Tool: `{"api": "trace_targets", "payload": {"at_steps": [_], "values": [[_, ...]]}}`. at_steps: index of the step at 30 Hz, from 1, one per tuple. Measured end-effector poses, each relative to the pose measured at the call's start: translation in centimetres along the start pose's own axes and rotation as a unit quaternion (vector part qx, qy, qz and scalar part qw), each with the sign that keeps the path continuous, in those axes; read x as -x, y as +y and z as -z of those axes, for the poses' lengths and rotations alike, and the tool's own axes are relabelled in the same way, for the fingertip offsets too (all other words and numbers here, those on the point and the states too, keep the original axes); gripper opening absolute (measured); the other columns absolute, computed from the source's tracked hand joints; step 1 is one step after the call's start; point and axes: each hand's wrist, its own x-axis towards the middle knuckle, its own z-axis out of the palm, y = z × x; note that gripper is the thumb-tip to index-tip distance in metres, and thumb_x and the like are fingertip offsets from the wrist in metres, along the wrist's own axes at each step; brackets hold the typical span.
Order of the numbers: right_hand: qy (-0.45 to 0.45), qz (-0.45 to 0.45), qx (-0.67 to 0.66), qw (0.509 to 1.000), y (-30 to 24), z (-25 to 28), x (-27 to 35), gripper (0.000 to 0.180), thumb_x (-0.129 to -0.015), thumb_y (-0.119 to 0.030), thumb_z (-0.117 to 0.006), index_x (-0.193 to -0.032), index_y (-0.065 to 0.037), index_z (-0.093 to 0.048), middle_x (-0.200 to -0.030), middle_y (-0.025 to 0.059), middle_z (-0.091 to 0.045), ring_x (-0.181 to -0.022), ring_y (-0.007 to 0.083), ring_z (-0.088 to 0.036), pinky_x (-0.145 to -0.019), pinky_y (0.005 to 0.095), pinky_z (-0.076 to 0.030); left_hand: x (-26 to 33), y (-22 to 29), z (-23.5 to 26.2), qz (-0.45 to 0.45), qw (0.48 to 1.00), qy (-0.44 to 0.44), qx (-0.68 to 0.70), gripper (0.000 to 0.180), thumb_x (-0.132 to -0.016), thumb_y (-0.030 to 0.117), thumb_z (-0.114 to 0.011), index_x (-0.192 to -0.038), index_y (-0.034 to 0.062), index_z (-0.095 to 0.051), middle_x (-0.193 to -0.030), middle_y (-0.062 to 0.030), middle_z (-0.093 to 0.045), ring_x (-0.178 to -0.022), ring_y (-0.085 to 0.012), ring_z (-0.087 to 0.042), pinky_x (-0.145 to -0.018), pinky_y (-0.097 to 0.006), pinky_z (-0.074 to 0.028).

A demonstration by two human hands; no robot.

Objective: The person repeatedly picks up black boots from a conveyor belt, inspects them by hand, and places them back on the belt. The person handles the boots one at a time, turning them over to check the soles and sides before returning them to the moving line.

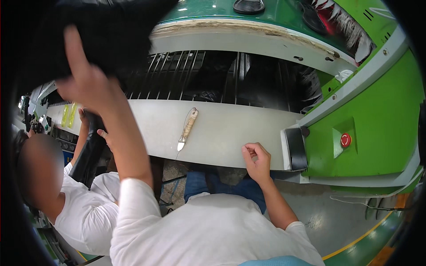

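Note:
My left hand point(86, 84) is raised at the upper left, blurred by motion. Its index finger points up and the thumb stands apart, in front of a large black shape point(120, 35) whose kind I cannot make out; no grip on it shows. On the front edge of the pale work ledge point(230, 128) rests my right hand point(258, 160), its fingers curled loosely with nothing visible in them. Between my hands lies a slim hand tool point(189, 126) with a beige wrapped handle, a white tip and a thin thread or wire trailing from it.
Close on my left a person in white holds a tall black boot point(91, 150). Metal rollers point(171, 73) run behind the ledge, below a green-topped conveyor point(208, 9) carrying a dark sole point(248, 5). A green machine housing point(368, 119) with a red stop button point(345, 140) stands right.

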Motion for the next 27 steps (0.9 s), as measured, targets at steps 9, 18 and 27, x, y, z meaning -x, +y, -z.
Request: {"api": "trace_targets", "payload": {"at_steps": [9,18,27], "values": [[-0.110,0.048,0.022,0.993,-3.8,-4.3,-10.1,0.014,-0.103,-0.011,-0.082,-0.110,0.000,-0.077,-0.095,0.0095,-0.077,-0.085,0.0178,-0.074,-0.080,0.0326,-0.060,-18.1,-24.3,0.7,-0.162,0.865,-0.234,-0.413,0.054,-0.097,-0.001,-0.083,-0.147,-0.0054,-0.062,-0.127,-0.0158,-0.081,-0.110,-0.0258,-0.079,-0.101,-0.039,-0.063],[0.009,0.221,0.397,0.890,3.7,-14.8,-36.2,0.054,-0.100,-0.050,-0.081,-0.133,-0.007,-0.076,-0.126,0.0189,-0.078,-0.122,0.0374,-0.073,-0.102,0.0491,-0.058,-16.4,-32.7,7.7,-0.129,0.789,-0.275,-0.535,0.083,-0.092,0.045,-0.094,-0.143,-0.0148,-0.067,-0.132,-0.0239,-0.079,-0.115,-0.0331,-0.080,-0.099,-0.041,-0.062],[-0.181,0.011,0.580,0.794,7.5,-18.5,-48.9,0.067,-0.096,-0.054,-0.081,-0.141,-0.006,-0.072,-0.136,0.0200,-0.075,-0.130,0.0368,-0.069,-0.108,0.0476,-0.056,-16.1,-33.5,6.6,-0.144,0.747,-0.272,-0.589,0.081,-0.097,0.043,-0.087,-0.153,-0.0094,-0.061,-0.147,-0.0315,-0.070,-0.139,-0.0424,-0.067,-0.117,-0.046,-0.053]]}}
